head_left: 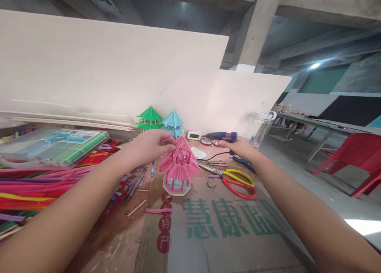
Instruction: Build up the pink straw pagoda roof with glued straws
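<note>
A small pink pavilion (pixel 180 165) made of pipe cleaners stands on a pale octagonal base in the middle of the table. At the left side of its top roof is my left hand (pixel 157 146), thumb and fingers pinched together. A bit of pink pipe cleaner (pixel 169 138) shows between them. My right hand (pixel 241 146) is closed round a blue hot glue gun (pixel 220 136), its nozzle pointing left behind the pavilion. Below that hand lie scissors (pixel 238 179) with yellow and red handles. Behind the pavilion stand a green pavilion (pixel 149 118) and a light blue pavilion (pixel 173 122).
Bundles of coloured pipe cleaners (pixel 44 187) and a clear plastic case (pixel 59 146) fill the left side. A small digital timer (pixel 193 135) stands at the back, a clear jug (pixel 261 128) at the right edge. Cardboard (pixel 238 249) covers the table front. A red chair (pixel 354 157) stands beyond.
</note>
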